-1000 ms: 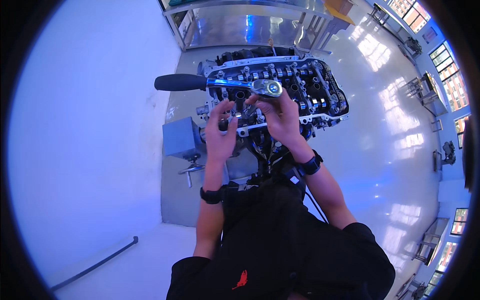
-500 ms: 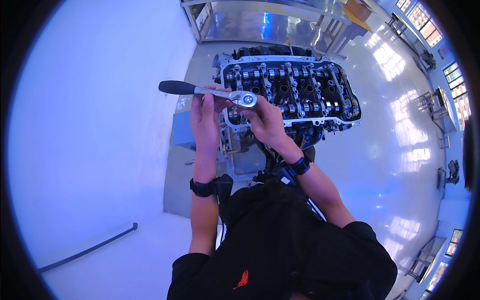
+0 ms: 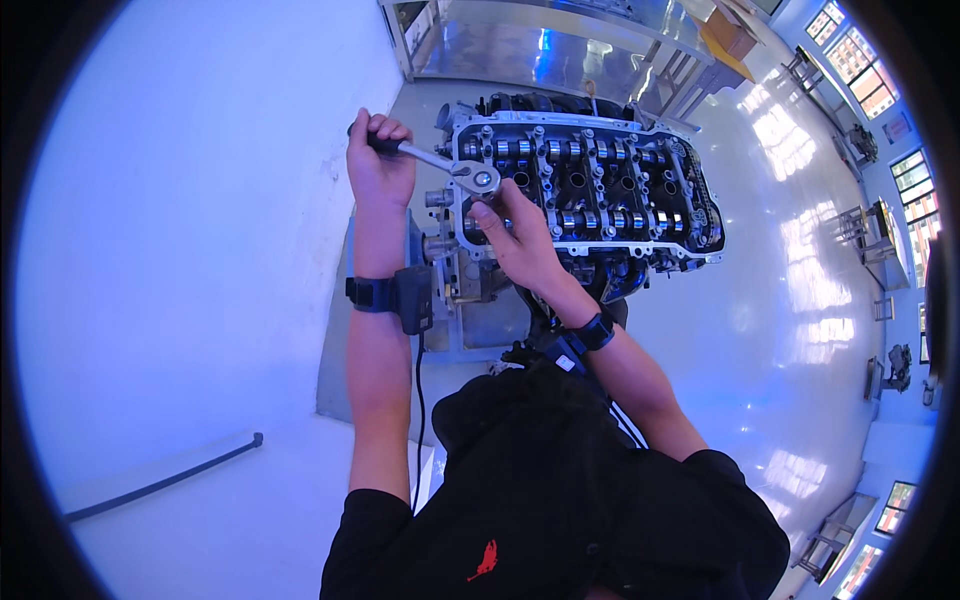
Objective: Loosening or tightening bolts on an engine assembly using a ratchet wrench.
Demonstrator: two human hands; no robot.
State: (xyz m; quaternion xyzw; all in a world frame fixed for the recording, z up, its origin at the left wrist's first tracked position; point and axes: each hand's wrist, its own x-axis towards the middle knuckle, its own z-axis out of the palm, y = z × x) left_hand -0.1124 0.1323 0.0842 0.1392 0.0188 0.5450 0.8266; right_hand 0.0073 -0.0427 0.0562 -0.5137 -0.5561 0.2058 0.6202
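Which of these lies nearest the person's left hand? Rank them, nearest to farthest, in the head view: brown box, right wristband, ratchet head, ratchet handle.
From the left hand:
1. Ratchet handle: within its grasp.
2. Ratchet head: just to its right.
3. Right wristband: lower right.
4. Brown box: far upper right, beyond the engine.

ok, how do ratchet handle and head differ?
The handle is black; the head is shiny silver. The left grip wraps the handle; the head's top shows. In view, handle sits left of the engine; head overlaps its left end. Both belong to one ratchet.
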